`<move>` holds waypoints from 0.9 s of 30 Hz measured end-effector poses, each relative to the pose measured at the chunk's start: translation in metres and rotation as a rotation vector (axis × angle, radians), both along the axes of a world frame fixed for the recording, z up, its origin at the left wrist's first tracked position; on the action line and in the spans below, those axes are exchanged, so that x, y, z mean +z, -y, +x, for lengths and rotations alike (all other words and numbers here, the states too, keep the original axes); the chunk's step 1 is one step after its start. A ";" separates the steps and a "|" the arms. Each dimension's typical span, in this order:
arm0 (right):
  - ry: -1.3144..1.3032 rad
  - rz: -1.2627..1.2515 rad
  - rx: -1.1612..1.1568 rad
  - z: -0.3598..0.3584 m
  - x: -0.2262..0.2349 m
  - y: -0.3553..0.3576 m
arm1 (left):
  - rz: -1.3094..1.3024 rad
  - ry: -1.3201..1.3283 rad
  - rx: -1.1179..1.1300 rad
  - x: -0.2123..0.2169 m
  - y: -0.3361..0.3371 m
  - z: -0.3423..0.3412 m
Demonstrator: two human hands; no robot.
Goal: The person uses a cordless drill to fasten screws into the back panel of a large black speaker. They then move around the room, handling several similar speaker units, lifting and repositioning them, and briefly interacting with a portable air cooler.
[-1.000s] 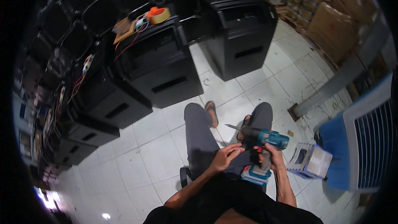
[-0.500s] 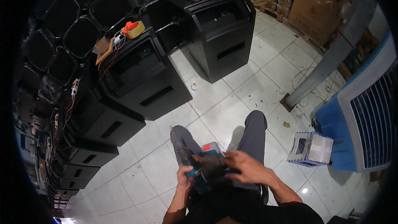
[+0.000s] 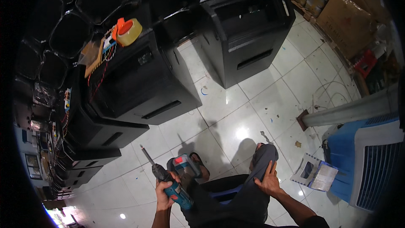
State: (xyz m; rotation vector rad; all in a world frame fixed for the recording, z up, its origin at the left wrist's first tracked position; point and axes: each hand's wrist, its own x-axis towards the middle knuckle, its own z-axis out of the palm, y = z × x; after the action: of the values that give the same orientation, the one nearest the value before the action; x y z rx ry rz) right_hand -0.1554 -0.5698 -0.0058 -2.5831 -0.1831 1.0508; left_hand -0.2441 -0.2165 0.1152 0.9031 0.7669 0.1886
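My left hand (image 3: 163, 191) is wrapped round a teal and black cordless drill (image 3: 180, 195), low and left of the middle. A long thin bit sticks out of its dark chuck, tilted toward the upper left. At the battery end (image 3: 185, 165) is a red patch, over my left leg. My right hand (image 3: 267, 182) lies open on my right knee (image 3: 266, 157), fingers stretched over the dark grey trousers. Beyond the drill stands a black cabinet (image 3: 168, 105) with a slot in its front and an open recess on top.
Another black cabinet (image 3: 249, 65) stands farther right, with more in a row at left. Tape in an orange dispenser (image 3: 128, 33) and wired parts sit on the nearer one. At right are a grey post (image 3: 350, 116), a blue air cooler (image 3: 346, 156) and a small stool (image 3: 314, 172).
My right hand has left the drill's side and come down on my right knee. My left hand has moved left with the drill, whose bit now shows clearly. The view has shifted.
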 end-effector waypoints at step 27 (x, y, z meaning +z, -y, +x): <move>-0.196 0.314 -0.673 0.281 0.111 0.121 | 0.684 -1.007 -0.231 0.063 0.137 -0.120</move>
State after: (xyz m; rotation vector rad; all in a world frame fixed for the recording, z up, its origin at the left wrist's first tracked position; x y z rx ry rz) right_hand 0.1252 -0.6908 0.1057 -2.0073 0.4967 0.9092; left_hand -0.3645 -0.3531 0.1779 1.7697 1.5580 -0.2611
